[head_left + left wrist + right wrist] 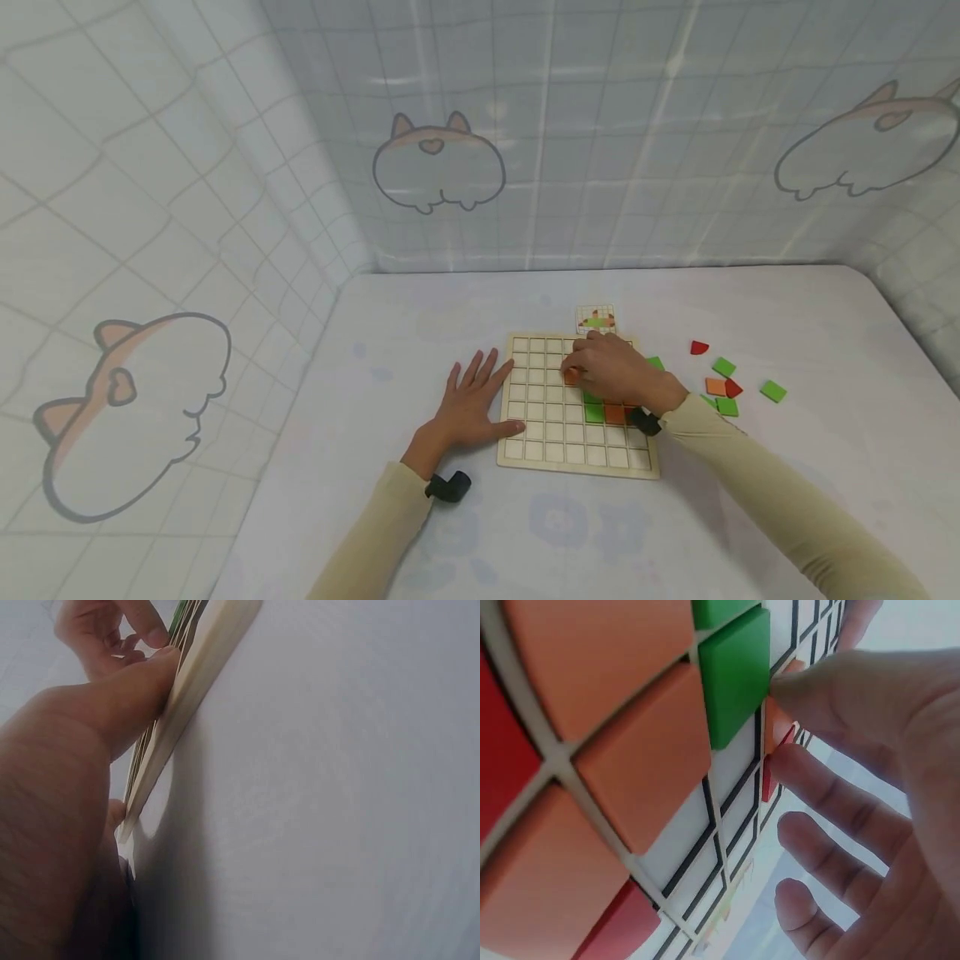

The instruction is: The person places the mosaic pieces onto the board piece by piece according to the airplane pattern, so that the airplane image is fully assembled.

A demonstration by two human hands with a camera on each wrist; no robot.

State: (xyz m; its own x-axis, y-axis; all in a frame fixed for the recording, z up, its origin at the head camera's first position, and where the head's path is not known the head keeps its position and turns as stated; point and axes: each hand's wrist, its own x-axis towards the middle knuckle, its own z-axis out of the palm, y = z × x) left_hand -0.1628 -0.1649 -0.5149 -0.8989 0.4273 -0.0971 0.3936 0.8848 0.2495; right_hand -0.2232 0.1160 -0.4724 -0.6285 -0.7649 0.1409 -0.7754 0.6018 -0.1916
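Observation:
A wooden grid board [543,454] lies on the table, with green, orange and red pieces in its right part. My right hand [615,367] is over the board, its thumb and index finger pinching an orange square tile [777,718] at the grid. Beside the index fingertip is a red piece [767,778]; the other fingers are held off the board. My left hand [468,412] lies flat with spread fingers at the board's left side, its thumb resting on the edge. A green tile [735,679] and an orange tile [649,761] sit in nearby cells.
Behind the board lies a small pattern card [596,319]. To the right, loose pieces are scattered: a red piece [699,347], a green tile [773,391], an orange tile [716,387] and several others. Padded fabric walls [480,233] stand around the table.

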